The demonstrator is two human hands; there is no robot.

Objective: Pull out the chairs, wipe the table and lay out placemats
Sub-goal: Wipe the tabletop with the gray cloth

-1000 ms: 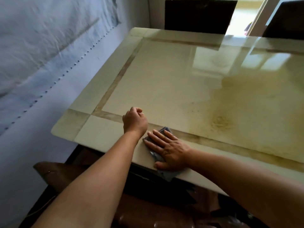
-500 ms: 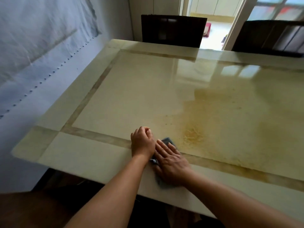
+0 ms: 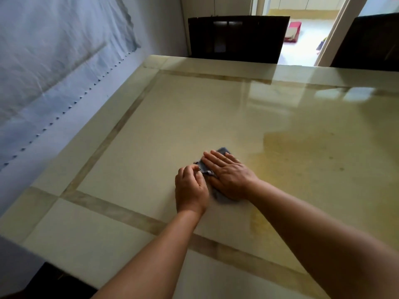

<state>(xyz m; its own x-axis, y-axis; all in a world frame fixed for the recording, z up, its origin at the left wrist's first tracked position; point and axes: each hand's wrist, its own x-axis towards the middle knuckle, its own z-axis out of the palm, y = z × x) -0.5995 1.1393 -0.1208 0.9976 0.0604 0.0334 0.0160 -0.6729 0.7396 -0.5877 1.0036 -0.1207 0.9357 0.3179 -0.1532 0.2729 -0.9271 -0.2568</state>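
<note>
A glossy cream table [image 3: 194,108] with a tan inlaid border fills the view. A small grey-blue cloth [image 3: 223,151] lies on it inside the border, mostly covered by my right hand [image 3: 228,175], which presses it flat with straight fingers. My left hand [image 3: 191,190] sits just left of it, fingers curled, pinching the cloth's left edge. A yellowish stain [image 3: 302,160] spreads over the table to the right of the cloth.
Two dark chairs stand at the table's far side, one [image 3: 237,37] at centre and one [image 3: 369,42] at the right. A pale blue wall [image 3: 54,61] runs along the table's left edge. An open doorway [image 3: 306,29] lies behind the chairs.
Both hands and the cloth have moved from the near edge band forward onto the table's inner panel. The left hand, a loose fist before, now pinches the cloth's edge.
</note>
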